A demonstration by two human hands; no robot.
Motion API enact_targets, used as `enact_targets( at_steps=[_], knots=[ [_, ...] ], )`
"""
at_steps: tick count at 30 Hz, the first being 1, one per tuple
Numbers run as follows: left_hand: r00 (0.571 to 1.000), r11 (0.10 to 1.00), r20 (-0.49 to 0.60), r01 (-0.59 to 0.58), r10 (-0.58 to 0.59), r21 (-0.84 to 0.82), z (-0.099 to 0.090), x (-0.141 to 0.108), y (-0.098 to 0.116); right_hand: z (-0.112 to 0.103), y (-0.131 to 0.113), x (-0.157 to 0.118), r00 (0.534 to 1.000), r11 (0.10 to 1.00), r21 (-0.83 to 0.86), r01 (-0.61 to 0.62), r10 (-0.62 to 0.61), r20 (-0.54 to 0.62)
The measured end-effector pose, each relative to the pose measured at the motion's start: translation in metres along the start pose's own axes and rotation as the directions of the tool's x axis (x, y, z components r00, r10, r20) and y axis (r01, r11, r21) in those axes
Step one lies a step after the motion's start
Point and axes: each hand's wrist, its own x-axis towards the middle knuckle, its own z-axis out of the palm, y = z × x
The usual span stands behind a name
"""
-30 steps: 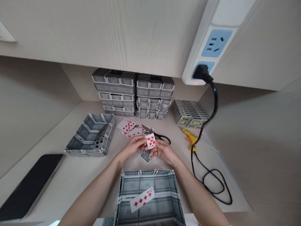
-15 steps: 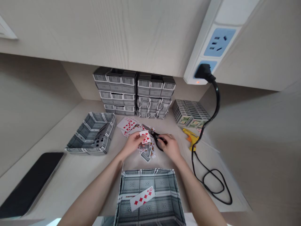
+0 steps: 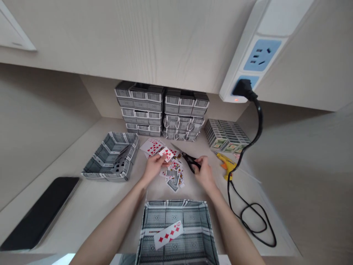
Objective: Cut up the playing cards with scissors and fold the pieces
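Note:
A small piece of a playing card with red hearts [image 3: 166,154] is pinched in my left hand [image 3: 154,166]. My right hand [image 3: 204,173] grips the handles of black scissors [image 3: 190,161], whose blades point up and left, apart from the card. Cut card pieces [image 3: 174,176] lie scattered on the desk between my hands. Whole heart cards [image 3: 151,146] rest just beyond my left hand. Close to my body stands an open box made of grey-backed cards [image 3: 176,213], and a cut nine of diamonds [image 3: 168,235] lies in it.
At the left are another card box [image 3: 95,162] with cards inside and a dark flat case [image 3: 38,213]. Stacked card boxes [image 3: 140,106] and wrapped card packs [image 3: 227,136] stand behind. A yellow glue gun [image 3: 227,163], black cable [image 3: 255,217] and overhead power strip [image 3: 256,55] are at right.
My left hand has shifted slightly left with the card piece, which is now tilted. The scissors have moved right, away from the card. The view has shifted slightly.

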Motion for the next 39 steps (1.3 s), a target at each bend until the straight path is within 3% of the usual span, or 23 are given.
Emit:
enact_targets(
  at_steps=[2,5,8,10,12,15,18,21,24,31,39],
  knots=[
    [1.0,1.0,-0.013,0.021,-0.021,-0.005,0.001,-0.001,0.002,0.0,-0.001,0.002,0.995,0.953,0.289,-0.088,0.095,-0.011],
    [1.0,1.0,-0.019,0.009,-0.009,0.027,0.003,-0.002,0.003,-0.001,-0.01,0.002,0.954,0.708,0.64,-0.299,0.229,0.192],
    [0.999,0.998,-0.021,-0.034,0.035,0.047,0.004,-0.004,0.004,-0.006,-0.023,0.0,0.865,0.451,0.739,-0.5,0.228,0.446],
    [0.997,0.996,-0.028,-0.07,0.072,0.062,0.005,-0.005,0.006,-0.009,-0.029,-0.002,0.826,0.359,0.746,-0.561,0.191,0.53],
    [0.993,0.989,-0.035,-0.112,0.116,0.094,0.005,-0.007,0.007,-0.011,-0.032,-0.003,0.818,0.32,0.755,-0.572,0.15,0.556],
    [0.982,0.972,-0.036,-0.177,0.185,0.157,0.005,-0.01,0.009,-0.011,-0.031,-0.005,0.843,0.331,0.783,-0.527,0.085,0.531],
    [0.97,0.949,-0.051,-0.221,0.238,0.226,0.004,-0.011,0.008,-0.01,-0.031,-0.008,0.855,0.418,0.774,-0.475,0.014,0.518],
    [0.962,0.931,-0.079,-0.228,0.26,0.287,0.003,-0.011,0.005,-0.01,-0.033,-0.011,0.833,0.494,0.734,-0.467,-0.033,0.552],
    [0.956,0.921,-0.113,-0.224,0.271,0.318,0.001,-0.01,0.002,-0.009,-0.037,-0.012,0.806,0.514,0.711,-0.479,-0.063,0.589],
    [0.968,0.96,-0.09,-0.214,0.232,0.179,0.002,-0.007,0.005,0.002,-0.028,-0.008,0.903,0.545,0.775,-0.321,-0.071,0.424],
    [0.982,0.977,-0.059,-0.17,0.178,0.128,0.004,-0.005,0.001,0.009,-0.012,-0.005,0.915,0.646,0.736,-0.201,-0.144,0.376]
  ],
)
